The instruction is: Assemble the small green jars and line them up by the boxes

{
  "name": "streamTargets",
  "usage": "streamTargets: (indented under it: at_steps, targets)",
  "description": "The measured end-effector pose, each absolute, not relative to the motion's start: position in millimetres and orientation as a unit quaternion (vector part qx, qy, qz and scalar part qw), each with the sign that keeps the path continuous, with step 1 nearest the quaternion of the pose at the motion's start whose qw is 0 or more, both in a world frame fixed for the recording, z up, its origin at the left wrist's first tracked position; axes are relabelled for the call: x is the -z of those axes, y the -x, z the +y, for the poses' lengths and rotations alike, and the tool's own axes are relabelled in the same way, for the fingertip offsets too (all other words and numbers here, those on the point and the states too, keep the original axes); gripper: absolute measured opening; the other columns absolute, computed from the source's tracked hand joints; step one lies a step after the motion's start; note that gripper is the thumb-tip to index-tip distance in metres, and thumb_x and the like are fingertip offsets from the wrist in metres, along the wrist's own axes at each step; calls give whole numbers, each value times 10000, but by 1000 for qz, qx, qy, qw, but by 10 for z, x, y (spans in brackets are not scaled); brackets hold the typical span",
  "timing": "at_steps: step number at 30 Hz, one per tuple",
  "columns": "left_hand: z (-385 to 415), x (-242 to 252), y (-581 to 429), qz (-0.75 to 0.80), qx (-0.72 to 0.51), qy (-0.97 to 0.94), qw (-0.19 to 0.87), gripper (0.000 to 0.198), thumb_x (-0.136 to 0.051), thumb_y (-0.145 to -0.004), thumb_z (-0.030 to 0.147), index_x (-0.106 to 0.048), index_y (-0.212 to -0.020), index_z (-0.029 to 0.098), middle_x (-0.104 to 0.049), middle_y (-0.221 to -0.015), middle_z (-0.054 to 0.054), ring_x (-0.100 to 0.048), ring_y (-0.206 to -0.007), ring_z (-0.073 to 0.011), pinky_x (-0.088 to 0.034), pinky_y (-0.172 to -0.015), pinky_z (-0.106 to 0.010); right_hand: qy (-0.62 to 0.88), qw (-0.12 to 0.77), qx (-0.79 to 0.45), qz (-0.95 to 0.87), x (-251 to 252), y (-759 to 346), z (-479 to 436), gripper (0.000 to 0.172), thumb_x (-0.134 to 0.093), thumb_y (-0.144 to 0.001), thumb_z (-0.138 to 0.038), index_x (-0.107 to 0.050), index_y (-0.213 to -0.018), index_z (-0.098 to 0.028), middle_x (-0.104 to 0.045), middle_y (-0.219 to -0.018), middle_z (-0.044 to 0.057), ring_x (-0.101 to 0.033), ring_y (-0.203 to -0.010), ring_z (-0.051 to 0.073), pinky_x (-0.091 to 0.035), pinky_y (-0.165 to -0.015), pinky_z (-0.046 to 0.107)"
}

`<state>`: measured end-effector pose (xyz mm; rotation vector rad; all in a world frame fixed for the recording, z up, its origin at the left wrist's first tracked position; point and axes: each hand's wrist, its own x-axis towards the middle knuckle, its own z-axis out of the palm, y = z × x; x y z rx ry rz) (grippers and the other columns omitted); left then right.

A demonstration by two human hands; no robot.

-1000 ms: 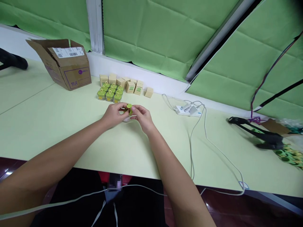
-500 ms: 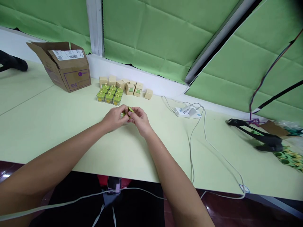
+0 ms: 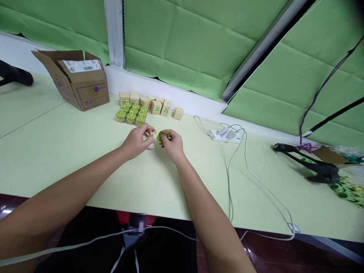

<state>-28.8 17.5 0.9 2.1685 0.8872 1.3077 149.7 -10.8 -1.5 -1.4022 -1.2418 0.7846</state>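
Note:
My left hand (image 3: 137,141) is closed, with a small yellow loop (image 3: 153,132) pinched at its fingertips. In my right hand (image 3: 173,147) a small green square lid (image 3: 163,135) is gripped, the thumb pressed on its face. The two hands are a little apart, just over the table. Below the left fingers shows a pale rounded shape (image 3: 151,146); I cannot tell what it is. Several clear jars with green lids and yellow loops (image 3: 131,115) stand grouped just beyond my left hand.
Several small cardboard boxes (image 3: 156,107) line the wall behind the jars. A large open carton (image 3: 88,85) stands at the back left. To the right lie a power strip (image 3: 226,134) with white cables, a black stand (image 3: 318,167) and green pieces (image 3: 345,191). A phone (image 3: 137,223) rests below the table edge.
My hands have moved apart from each other. The green lid now shows in the right hand, tilted toward me, and the yellow loop sticks out from the left fingertips.

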Motion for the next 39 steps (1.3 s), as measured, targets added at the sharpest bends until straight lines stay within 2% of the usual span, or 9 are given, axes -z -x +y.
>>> streamTargets:
  at_steps: [3, 5, 10, 13, 16, 20, 23, 32, 39]
  targets:
    - [169, -19, 274, 333, -482, -780, 219, 80, -623, -837, 237, -621, -910, 206, -707, -868, -12, -659, -777, -162, -517, -713, -286, 642, 457, -260, -558, 13, -1565, -120, 204, -589, -837, -347, -743, -876, -218, -724, -792, 2, -626, -704, 154, -502, -679, 278]
    - [162, -22, 270, 332, -478, -781, 228, 64, -634, -831, 236, -621, -884, 205, -695, -829, -2, -659, -752, -154, -522, -708, -281, 670, 396, -232, -583, 17, -1591, -133, 202, -577, -832, -300, -765, -849, -230, -740, -797, 3, -619, -726, 160, -473, -692, 278]
    - [162, -18, 268, 328, -475, -784, 228, 70, -642, -855, 270, -644, -882, 205, -701, -841, -12, -655, -760, -158, -531, -726, -301, 697, 308, -184, -621, 68, -1612, -135, 208, -574, -841, -285, -745, -731, -241, -718, -721, 31, -569, -665, 176, -411, -646, 301]
    - [174, -13, 266, 312, -485, -783, 232, 102, -645, -872, 303, -638, -856, 203, -731, -971, -50, -684, -898, -187, -552, -755, -313, 701, 301, -165, -625, 114, -1631, -117, 177, -601, -837, -290, -736, -729, -248, -724, -749, 51, -584, -679, 198, -430, -670, 326]
    - [183, -3, 262, 312, -487, -779, 244, 128, -651, -876, 326, -631, -851, 203, -742, -1101, -77, -697, -994, -207, -568, -768, -322, 694, 329, -144, -624, 133, -1644, -107, 118, -640, -806, -262, -754, -833, -244, -744, -861, 66, -620, -757, 212, -474, -747, 348]
    - [183, 5, 261, 320, -476, -780, 250, 135, -651, -884, 330, -620, -855, 201, -741, -1181, -83, -706, -974, -197, -573, -793, -329, 639, 435, -130, -621, 81, -1615, -128, 215, -624, -839, -288, -755, -1001, -235, -745, -988, 72, -626, -850, 222, -503, -889, 396]
    - [178, 4, 265, 322, -472, -780, 256, 134, -643, -893, 328, -614, -860, 201, -727, -1259, -85, -708, -1004, -197, -575, -828, -334, 579, 496, -146, -631, 24, -1566, -158, 215, -601, -895, -371, -755, -983, -249, -753, -981, 58, -636, -902, 229, -500, -926, 406]
    - [181, 10, 260, 323, -466, -786, 248, 148, -660, -879, 330, -714, -941, 208, -781, -1099, -49, -730, -978, -197, -593, -838, -317, 527, 517, -205, -642, -2, -1465, -184, 228, -632, -902, -436, -757, -870, -249, -762, -899, 21, -646, -855, 197, -509, -840, 348]
    - [194, 35, 261, 322, -474, -785, 237, 154, -684, -849, 305, -758, -952, 218, -794, -1081, -57, -741, -995, -222, -601, -851, -346, 522, 540, -322, -576, -30, -1414, -186, 296, -719, -810, -510, -739, -824, -215, -726, -784, 19, -581, -641, 144, -471, -632, 290]
